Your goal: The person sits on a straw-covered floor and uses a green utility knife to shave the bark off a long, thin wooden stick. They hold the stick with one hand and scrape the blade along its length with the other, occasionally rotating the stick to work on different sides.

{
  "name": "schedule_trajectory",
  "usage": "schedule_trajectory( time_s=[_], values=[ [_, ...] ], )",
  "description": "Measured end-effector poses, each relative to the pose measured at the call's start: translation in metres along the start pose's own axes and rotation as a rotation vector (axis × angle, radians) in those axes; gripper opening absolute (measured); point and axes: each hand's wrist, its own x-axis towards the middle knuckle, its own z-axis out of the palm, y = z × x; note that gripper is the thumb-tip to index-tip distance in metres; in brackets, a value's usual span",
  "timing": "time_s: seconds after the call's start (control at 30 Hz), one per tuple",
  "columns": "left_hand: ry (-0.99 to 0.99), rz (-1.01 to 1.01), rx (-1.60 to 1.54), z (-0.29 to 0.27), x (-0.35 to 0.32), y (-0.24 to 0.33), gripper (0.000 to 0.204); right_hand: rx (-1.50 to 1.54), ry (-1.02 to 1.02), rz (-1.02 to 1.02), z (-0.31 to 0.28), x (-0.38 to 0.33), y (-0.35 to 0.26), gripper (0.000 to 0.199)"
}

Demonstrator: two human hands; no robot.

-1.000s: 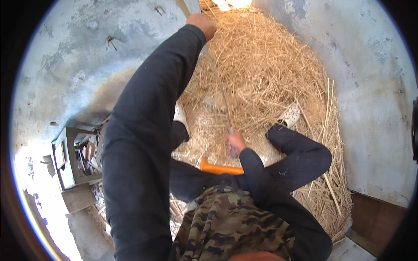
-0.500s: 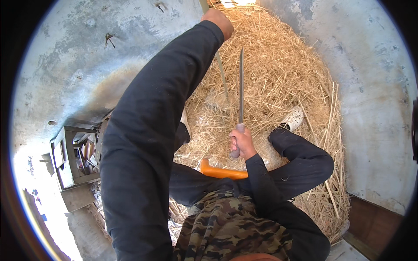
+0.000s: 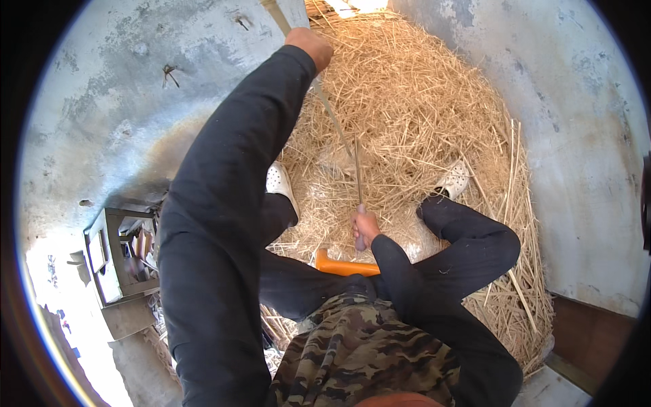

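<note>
My left hand (image 3: 312, 49) is raised far ahead and closed around a long, pale greenish strip that looks like split bamboo (image 3: 329, 112). Its wider end sticks up past my fist, and the thin end bends down toward the middle. Closer to my body, my right hand (image 3: 366, 229) grips the greyish handle of a long, narrow-bladed knife (image 3: 359, 173). The blade points away from me, its upper part beside the strip's lower end. Whether blade and strip touch, I cannot tell.
Shavings and straw-like strips (image 3: 407, 88) heap up in front, between two grey walls (image 3: 569, 136). An orange plastic piece (image 3: 346, 266) lies between my legs. White clogs (image 3: 279, 186) are on my feet. A wooden frame with clutter (image 3: 129, 254) stands at left.
My left hand has moved left with the strip, whose lower part now curves more. My right hand has drawn slightly nearer and left, bringing the knife blade lower and close to the strip.
</note>
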Motion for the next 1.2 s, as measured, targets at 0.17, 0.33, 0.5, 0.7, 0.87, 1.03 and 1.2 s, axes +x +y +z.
schedule_trajectory(
  time_s=[0.17, 0.33, 0.5, 0.7, 0.87, 1.03, 1.2],
  values=[
    [-0.009, -0.033, 0.053, -0.001, 0.000, -0.006, 0.013, -0.128, -0.019, -0.397, 0.031, -0.040, -0.078, 0.018],
    [-0.067, 0.013, 0.075, -0.014, -0.004, -0.001, 0.012, -0.207, 0.193, -0.416, 0.026, 0.003, -0.013, 0.015],
    [-0.046, 0.032, 0.056, -0.020, -0.015, 0.004, 0.014, -0.317, 0.140, -0.053, -0.014, 0.032, 0.030, 0.011],
    [0.093, 0.129, -0.057, -0.008, -0.020, 0.010, 0.009, 0.206, -0.106, 0.164, -0.013, 0.021, -0.003, 0.012],
    [0.216, 0.275, -0.005, -0.002, -0.027, 0.011, 0.004, 0.364, -0.188, 0.188, -0.011, -0.001, -0.031, 0.011],
    [0.105, 0.242, 0.077, 0.000, -0.020, 0.015, 0.015, 0.143, -0.042, -0.121, 0.003, -0.043, -0.066, 0.010],
    [0.146, 0.156, 0.002, 0.001, -0.005, 0.016, 0.007, 0.094, -0.103, -0.427, 0.024, -0.082, -0.097, 0.008]
  ],
)
